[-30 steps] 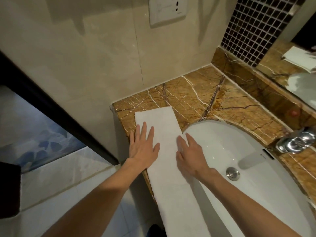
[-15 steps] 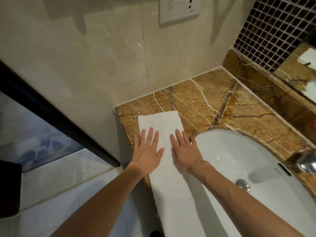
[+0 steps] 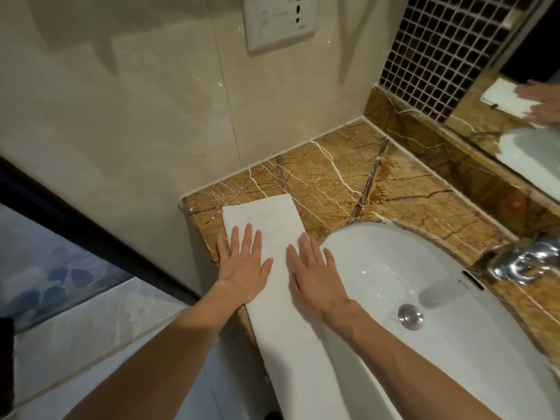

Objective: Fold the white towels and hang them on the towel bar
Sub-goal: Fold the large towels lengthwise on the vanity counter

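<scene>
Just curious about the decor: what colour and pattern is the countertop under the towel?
Golden-brown marble countertop with white and dark veins, clearest in the head view.

L hand (image 3: 244,269) is lying flat, palm down, fingers straight & slightly spread, thumb sticking out to the right. R hand (image 3: 315,278) is lying flat just beside it, not touching it, fingers straight, angling fwd-left. L forearm (image 3: 157,359) & R forearm (image 3: 409,356) are reaching fwd, both bare.
</scene>
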